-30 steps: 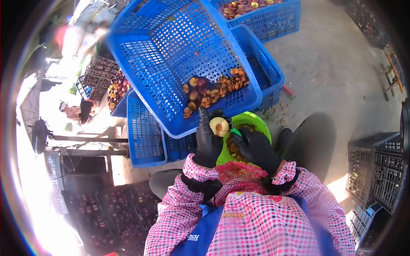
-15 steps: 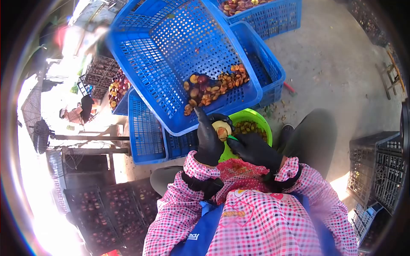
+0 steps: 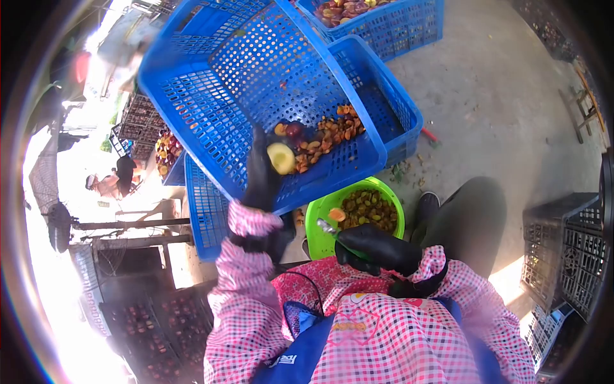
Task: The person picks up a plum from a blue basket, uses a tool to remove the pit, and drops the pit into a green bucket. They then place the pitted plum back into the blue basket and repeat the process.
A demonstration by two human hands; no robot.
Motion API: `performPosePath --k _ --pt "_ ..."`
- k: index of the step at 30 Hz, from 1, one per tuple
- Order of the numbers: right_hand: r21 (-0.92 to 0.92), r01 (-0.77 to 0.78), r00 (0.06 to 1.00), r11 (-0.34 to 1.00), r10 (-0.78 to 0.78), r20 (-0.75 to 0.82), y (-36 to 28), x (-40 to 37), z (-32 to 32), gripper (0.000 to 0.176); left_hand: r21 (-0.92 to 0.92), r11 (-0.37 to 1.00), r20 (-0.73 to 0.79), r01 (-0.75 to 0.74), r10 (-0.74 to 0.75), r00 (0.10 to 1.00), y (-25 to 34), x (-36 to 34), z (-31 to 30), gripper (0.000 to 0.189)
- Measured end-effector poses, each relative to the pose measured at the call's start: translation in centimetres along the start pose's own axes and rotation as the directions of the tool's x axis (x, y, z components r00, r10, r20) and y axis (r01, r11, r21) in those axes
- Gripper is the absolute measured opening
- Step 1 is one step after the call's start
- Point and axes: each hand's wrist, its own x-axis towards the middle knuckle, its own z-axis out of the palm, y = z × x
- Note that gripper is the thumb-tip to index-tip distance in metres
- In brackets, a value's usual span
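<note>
My left hand (image 3: 261, 169), in a black glove, reaches into the tilted blue crate (image 3: 192, 96) with its fingers stretched out. Against its right side is a pale yellow fruit half (image 3: 281, 159), its cut face hollowed; no finger wraps over it. Low in that crate lie small orange-brown pieces (image 3: 342, 128) and a dark red fruit (image 3: 294, 130). My right hand (image 3: 377, 248), also gloved in black, closes round a green-handled scoop (image 3: 327, 226) whose metal tip points left. Just above that tip, an orange piece (image 3: 337, 215) shows over the bright green basin (image 3: 311, 221).
Another blue crate (image 3: 409, 121) stands under the tilted one, and a fruit-filled crate (image 3: 409, 29) is behind. Dark crates are stacked at right (image 3: 563, 256). A red-handled object (image 3: 430, 134) lies on the concrete floor. A person (image 3: 115, 179) is at far left.
My left hand has moved up and left into the tilted crate with the fruit half. My right hand has drawn slightly down with the scoop, apart from the fruit.
</note>
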Motion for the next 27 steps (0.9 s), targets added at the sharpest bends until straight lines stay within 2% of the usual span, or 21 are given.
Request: performPosePath --k 1,3,4,5,6,7,8,9,11,12,13,15,17,18,19,20,21,23,24,25,27 --pt "0.008 -0.003 1.000 1.000 0.003 -0.004 -0.1 0.1 -0.1 0.046 0.292 0.945 0.005 -0.149 0.154 0.988 0.0 2.2 -0.8 0.043" --pt "-0.294 -0.044 0.992 0.955 0.008 -0.124 -0.7 0.5 -0.2 0.041 0.405 0.913 -0.051 -0.058 0.086 0.995 -2.9 9.1 -3.2 0.039" --pt "-0.296 -0.045 0.991 0.954 0.006 -0.130 -0.3 0.9 -0.6 0.041 0.871 0.416 0.171 -0.260 0.239 0.956 -5.4 12.7 -4.9 0.034" --pt "-0.443 0.187 0.958 0.877 -0.262 -0.114 0.7 1.2 -0.8 0.037 0.884 -0.286 0.434 -0.369 0.208 0.877 -5.5 14.0 -4.5 0.029" --pt "-0.575 0.386 0.860 0.721 -0.506 -0.058 1.3 1.4 -1.2 0.034 0.882 -0.282 0.441 -0.378 0.208 0.873 -6.1 14.8 -3.9 0.029" --pt "-0.579 0.380 0.859 0.721 -0.507 -0.068 1.2 1.5 -1.4 0.034 0.955 -0.115 0.279 -0.274 0.032 0.960 -5.2 13.9 -1.6 0.028" --pt "-0.504 0.236 0.920 0.831 -0.357 -0.158 1.0 1.5 -1.4 0.031 0.992 0.027 0.130 -0.127 -0.176 0.976 -4.9 13.8 -0.1 0.029" --pt "-0.409 0.082 0.953 0.909 -0.191 -0.234 0.6 1.4 -1.4 0.028 0.990 0.032 0.142 -0.138 -0.181 0.973 -5.7 14.6 0.3 0.029" --pt "-0.443 0.046 0.953 0.895 -0.172 -0.249 0.1 1.6 -1.5 0.028 0.955 -0.237 0.184 -0.178 0.002 0.983 -9.1 16.6 0.1 0.033" --pt "-0.513 0.100 0.938 0.853 -0.253 -0.238 0.2 1.7 -1.6 0.028 0.929 -0.281 0.256 -0.240 0.020 0.966 -10.4 17.7 -0.5 0.039" --pt "-0.579 0.152 0.919 0.801 -0.330 -0.215 0.3 1.7 -1.6 0.027 0.930 -0.278 0.254 -0.239 0.019 0.967 -9.5 17.6 -0.3 0.039" --pt "-0.562 0.159 0.911 0.812 -0.340 -0.234 0.6 1.7 -1.6 0.025 0.959 -0.196 0.154 -0.203 -0.239 0.959 -6.2 17.0 0.2 0.038" --pt "-0.536 0.172 0.903 0.826 -0.350 -0.248 0.8 1.8 -1.5 0.024 0.934 -0.225 0.229 -0.279 -0.223 0.947 -5.3 16.5 -1.4 0.038" --pt "-0.664 0.203 0.851 0.719 -0.465 -0.243 0.7 2.0 -1.7 0.022 0.808 0.582 0.282 -0.095 -0.240 0.929 -5.4 15.0 -2.5 0.036" --pt "-0.778 0.217 0.789 0.589 -0.575 -0.215 0.7 2.0 -1.7 0.019 0.116 0.979 0.328 0.168 -0.198 0.924 -4.4 12.5 -3.0 0.035" --pt "-0.436 0.241 0.824 0.867 -0.420 -0.381 0.9 1.8 -1.7 0.019 -0.014 0.979 0.347 0.201 -0.184 0.920 -2.3 9.0 -1.8 0.034" --pt "-0.440 0.247 0.827 0.863 -0.424 -0.368 0.4 1.7 -1.2 0.019 -0.144 0.962 0.365 0.232 -0.166 0.916 -0.8 5.3 -0.1 0.033" --pt "-0.045 0.369 0.767 0.929 -0.331 -0.550 -1.2 1.3 -0.5 0.022 -0.278 0.920 0.393 0.277 -0.154 0.906 -1.7 0.4 0.7 0.032" --pt "-0.045 0.366 0.771 0.930 -0.330 -0.545 -1.4 1.4 -0.3 0.022 -0.332 0.896 0.420 0.294 -0.138 0.897 -1.5 -2.5 1.8 0.030" --pt "-0.037 0.391 0.766 0.920 -0.347 -0.541 -1.6 1.5 0.0 0.024 -0.273 0.866 0.650 0.419 -0.156 0.744 -2.7 -3.7 0.6 0.037" --pt "-0.025 0.414 0.762 0.910 -0.361 -0.538 -1.1 1.4 0.4 0.026 -0.324 0.863 0.508 0.387 -0.187 0.841 -2.5 -9.2 4.1 0.047"
